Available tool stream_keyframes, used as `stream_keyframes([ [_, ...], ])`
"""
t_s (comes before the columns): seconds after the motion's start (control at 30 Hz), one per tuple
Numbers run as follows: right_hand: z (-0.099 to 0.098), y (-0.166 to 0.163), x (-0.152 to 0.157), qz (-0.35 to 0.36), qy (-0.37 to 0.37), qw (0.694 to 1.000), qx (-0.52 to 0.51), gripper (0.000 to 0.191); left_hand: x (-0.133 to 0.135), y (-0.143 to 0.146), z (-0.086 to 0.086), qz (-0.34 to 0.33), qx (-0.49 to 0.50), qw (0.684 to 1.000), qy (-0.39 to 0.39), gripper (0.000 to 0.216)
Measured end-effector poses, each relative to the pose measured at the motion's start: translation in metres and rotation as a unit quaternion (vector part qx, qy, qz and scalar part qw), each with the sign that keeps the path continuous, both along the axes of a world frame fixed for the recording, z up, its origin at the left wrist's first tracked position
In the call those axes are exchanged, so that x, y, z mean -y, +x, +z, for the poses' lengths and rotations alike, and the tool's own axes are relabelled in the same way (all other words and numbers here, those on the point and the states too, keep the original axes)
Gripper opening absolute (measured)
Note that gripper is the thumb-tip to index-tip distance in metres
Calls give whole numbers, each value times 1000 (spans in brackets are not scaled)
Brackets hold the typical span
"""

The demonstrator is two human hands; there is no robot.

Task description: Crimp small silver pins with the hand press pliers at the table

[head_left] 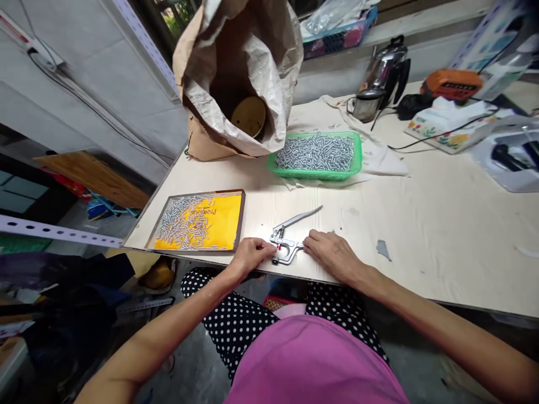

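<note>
A metal hand press tool [288, 242] lies on the pale table [421, 224] near its front edge, its long lever sticking up and to the right. My left hand [250, 255] rests curled at the tool's jaw, fingertips pinched on a small part I cannot make out. My right hand [330, 251] lies on the table just right of the tool, its fingertips touching the tool's base. A yellow tray [219, 221] with several small metal pins sits left of my left hand.
A green basket [357, 160] full of metal pins stands further back. Behind it is an open paper sack [240, 73]. A kettle [379, 78], an orange device [450, 84], cables and a plastic bag [505, 151] lie at the back right.
</note>
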State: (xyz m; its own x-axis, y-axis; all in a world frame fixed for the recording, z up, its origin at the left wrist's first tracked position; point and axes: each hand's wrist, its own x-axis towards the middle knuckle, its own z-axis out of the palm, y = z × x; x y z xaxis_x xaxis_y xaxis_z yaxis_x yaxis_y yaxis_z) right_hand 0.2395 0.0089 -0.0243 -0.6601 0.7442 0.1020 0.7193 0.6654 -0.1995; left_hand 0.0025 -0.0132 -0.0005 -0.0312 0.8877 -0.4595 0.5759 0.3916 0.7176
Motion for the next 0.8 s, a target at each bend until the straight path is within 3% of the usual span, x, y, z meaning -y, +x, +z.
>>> stream_keyframes([
  [0.13, -5, 1, 1, -9, 8, 1000, -11, 18, -2, 2, -6, -11, 5, 1000, -28, 41],
  [0.53, -16, 0, 1, -21, 8, 999, -39, 18, -16, 4, 0, -46, -56, 995, -69, 40],
  [0.8, -15, 0, 1, -27, 8, 998, -47, 21, -15, 6, -6, -22, -2, 995, -96, 38],
])
